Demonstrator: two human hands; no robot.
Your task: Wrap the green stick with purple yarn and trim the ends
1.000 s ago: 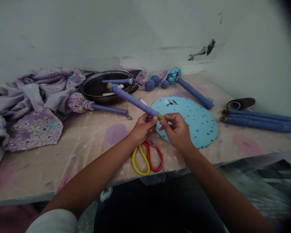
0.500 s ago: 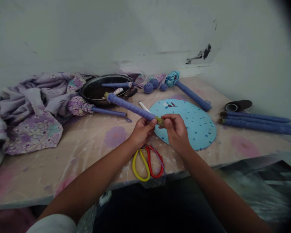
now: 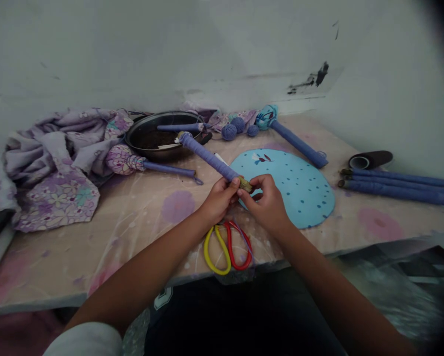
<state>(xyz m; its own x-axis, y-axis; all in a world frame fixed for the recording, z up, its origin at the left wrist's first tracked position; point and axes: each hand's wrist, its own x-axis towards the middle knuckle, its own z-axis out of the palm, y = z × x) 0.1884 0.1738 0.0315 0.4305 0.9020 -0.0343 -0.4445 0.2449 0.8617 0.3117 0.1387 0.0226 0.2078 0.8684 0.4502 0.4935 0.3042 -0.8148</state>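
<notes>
My left hand (image 3: 219,200) is closed round the near end of a stick wrapped in purple-blue yarn (image 3: 207,157), which slants up and away toward the metal pan. My right hand (image 3: 266,203) pinches the bare yellowish tip of that stick, fingers pressed together. Both hands hover over the table's front edge, just above the scissors with yellow and red handles (image 3: 227,241). A round light-blue dotted cloth (image 3: 294,185) lies flat right behind my right hand.
A dark metal pan (image 3: 162,134) holds another wrapped stick. Crumpled floral purple fabric (image 3: 55,163) fills the left. A fabric-headed stick (image 3: 148,164), yarn balls (image 3: 237,127), a blue-headed stick (image 3: 292,137), several wrapped sticks (image 3: 396,185) and a tape roll (image 3: 368,159) lie around.
The wrapped stick's far end has swung slightly right and higher. My right hand has shifted a little toward the left hand, closing on the stick's bare tip.
</notes>
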